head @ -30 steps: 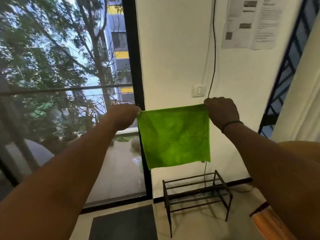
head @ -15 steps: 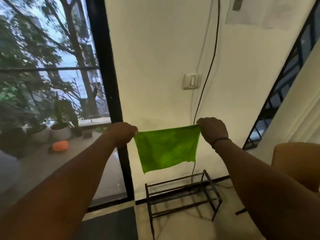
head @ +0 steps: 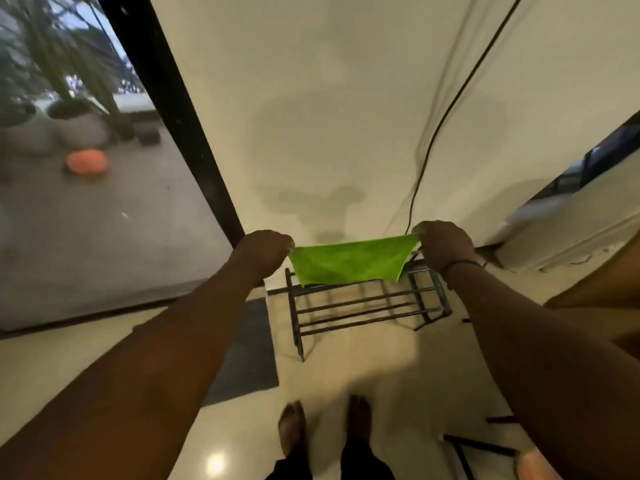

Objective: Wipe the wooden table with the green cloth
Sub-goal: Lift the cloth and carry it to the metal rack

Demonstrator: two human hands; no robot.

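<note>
Green cloth (head: 349,263), stretched mid-frame between left hand (head: 265,252) and right hand (head: 445,244), fingers pinching its top corners, has dropped lower as the view tilted floorward; no wooden counter visible, so wiping hasn't begun.

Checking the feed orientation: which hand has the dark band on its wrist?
The right hand, gripping the green cloth's right corner, wears the wristband; the left hand's wrist is bare.

One head-worn wide-angle view looks forward and steeply down from standing height. Both forearms stretch away from the lens, with the left hand (head: 265,252) and right hand (head: 445,245) at mid-frame. The metal rack (head: 363,306) and the wall (head: 329,116) lie beyond, and bare feet (head: 292,427) appear at the bottom edge.
</note>
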